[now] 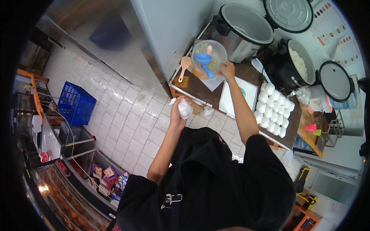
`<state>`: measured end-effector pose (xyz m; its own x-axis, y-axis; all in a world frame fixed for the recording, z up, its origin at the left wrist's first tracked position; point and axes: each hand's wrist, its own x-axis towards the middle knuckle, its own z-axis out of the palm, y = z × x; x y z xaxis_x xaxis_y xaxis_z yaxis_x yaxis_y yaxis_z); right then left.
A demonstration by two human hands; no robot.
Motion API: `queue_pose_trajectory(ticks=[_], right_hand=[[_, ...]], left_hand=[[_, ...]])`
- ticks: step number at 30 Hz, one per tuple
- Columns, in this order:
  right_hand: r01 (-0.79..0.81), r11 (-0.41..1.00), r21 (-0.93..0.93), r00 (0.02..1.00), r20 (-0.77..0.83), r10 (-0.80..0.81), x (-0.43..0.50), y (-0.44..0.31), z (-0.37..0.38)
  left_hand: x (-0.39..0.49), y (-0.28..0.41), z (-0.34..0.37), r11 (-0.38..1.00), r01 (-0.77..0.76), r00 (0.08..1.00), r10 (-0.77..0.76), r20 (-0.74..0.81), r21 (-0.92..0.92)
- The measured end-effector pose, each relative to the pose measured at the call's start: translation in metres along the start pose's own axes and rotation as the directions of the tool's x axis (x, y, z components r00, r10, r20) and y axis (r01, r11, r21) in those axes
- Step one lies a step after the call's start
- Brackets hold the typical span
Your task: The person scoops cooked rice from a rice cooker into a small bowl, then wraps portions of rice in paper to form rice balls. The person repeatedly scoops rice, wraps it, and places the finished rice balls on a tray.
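Note:
In my left hand [179,112] is a rounded white wrapped bundle [185,109], its wrapper end twisted. My right hand [227,70] grips the lower right rim of a translucent plastic tub [213,47] on the brown worktop. A blue ladle [203,59] and a pink-handled utensil [209,49] show in the tub. Beside it lies a peach-coloured rice paddle [184,64]. White paper [212,83] sticks out below the tub. Right of my right forearm, several similar white bundles [273,108] sit in close rows.
A large steel rice cooker [241,47] and a black one holding rice [297,62] stand behind, lids raised. A white flat tray or board [231,101] lies at the worktop's front edge. A blue plastic basket [76,102] rests on the tiled floor [138,127]; a metal cabinet [115,34] stands left.

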<state>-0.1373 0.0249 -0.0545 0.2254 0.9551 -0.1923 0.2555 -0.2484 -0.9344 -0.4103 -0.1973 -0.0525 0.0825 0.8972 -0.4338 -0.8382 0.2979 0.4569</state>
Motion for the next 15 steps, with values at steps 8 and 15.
queue_pose_trajectory(ticks=[8,15], right_hand=[[-0.085,0.993,0.077,0.989,-0.112,0.093,-0.107,0.003,-0.124],[-0.306,0.947,-0.094,0.947,0.071,0.313,-0.128,0.123,-0.107]], left_hand=[[0.169,-0.039,0.032,0.997,0.07,0.995,-0.071,-0.075,-0.016],[0.206,-0.012,0.065,0.983,-0.144,0.972,0.119,-0.205,-0.113]])
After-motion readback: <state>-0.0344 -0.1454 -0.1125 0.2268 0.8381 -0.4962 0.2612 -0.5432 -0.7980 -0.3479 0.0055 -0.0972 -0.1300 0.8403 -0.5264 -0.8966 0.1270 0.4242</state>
